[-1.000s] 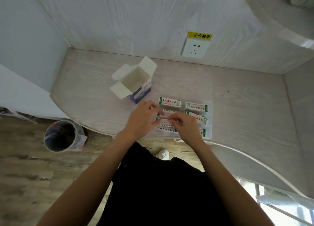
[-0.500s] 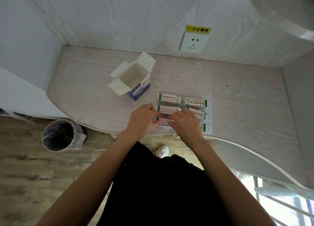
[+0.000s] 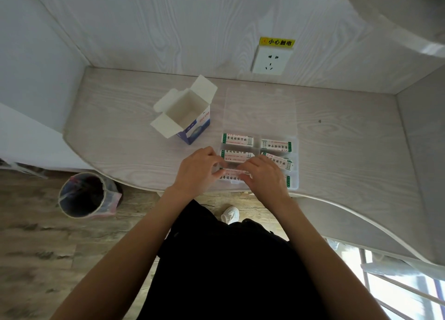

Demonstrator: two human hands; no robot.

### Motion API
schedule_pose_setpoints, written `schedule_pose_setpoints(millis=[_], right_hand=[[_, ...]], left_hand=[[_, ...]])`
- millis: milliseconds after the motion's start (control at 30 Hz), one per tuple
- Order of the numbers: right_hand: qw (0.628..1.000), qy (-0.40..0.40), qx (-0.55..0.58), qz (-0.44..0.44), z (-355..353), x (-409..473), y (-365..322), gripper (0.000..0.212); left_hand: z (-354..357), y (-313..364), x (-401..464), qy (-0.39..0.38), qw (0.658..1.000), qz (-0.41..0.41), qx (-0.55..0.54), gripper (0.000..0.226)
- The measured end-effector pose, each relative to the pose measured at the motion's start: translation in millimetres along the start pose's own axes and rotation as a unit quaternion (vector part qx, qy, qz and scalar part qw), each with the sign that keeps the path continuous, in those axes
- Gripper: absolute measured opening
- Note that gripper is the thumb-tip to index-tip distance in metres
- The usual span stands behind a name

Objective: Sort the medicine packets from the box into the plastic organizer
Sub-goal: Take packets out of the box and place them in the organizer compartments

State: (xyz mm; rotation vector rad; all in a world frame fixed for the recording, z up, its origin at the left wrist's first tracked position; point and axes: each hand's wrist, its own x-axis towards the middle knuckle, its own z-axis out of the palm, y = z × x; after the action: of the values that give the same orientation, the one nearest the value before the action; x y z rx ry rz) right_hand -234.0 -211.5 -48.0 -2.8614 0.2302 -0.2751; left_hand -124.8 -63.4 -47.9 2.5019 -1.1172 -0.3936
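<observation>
- Both hands are low over the near row of the plastic organizer [image 3: 295, 172], left hand [image 3: 196, 174] and right hand [image 3: 263, 176] facing each other across one medicine packet [image 3: 232, 174].
- That packet lies with its long axis running left to right, one end at each set of fingertips, so neither hand is clearly nearer; it sits straight between them.
- Left fingers [image 3: 216, 172] pinch the left end; right fingers [image 3: 243, 169] are closed on the right end, though how firmly I cannot tell.
- The packet looks flat and white, with dark print and a red line, hovering at or in the near-left compartment; whether it has touched down is unclear.
- Just beyond the fingers, four more packets already lie flat in their compartments, green-edged.
- Farther left, the box [image 3: 185, 116] stands open on the table [image 3: 120, 127], looking empty, so sorting seems nearly done.
</observation>
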Motion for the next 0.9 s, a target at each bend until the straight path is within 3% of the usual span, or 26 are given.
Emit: schedule_pose_setpoints(millis=[167, 367, 600, 900], right_hand=[[0.996, 0.055, 0.049, 0.058, -4, 0, 10, 0.012], [0.981, 0.067, -0.036, 0.181, -12, -4, 44, 0.009], [0.984, -0.044, -0.037, 0.171, -15, -1, 53, 0.017], [0.986, -0.031, -0.045, 0.157, -19, -3, 63, 0.014]], left_hand=[[-3, 1, 5, 0.066, 0.997, 0.028, -0.024, 0.014], [6, 15, 23, 0.092, 0.992, 0.086, 0.012, 0.022], [8, 19, 33, 0.099, 0.991, 0.083, 0.034, 0.022], [15, 56, 50, 0.071, 0.988, 0.131, 0.03, 0.018]])
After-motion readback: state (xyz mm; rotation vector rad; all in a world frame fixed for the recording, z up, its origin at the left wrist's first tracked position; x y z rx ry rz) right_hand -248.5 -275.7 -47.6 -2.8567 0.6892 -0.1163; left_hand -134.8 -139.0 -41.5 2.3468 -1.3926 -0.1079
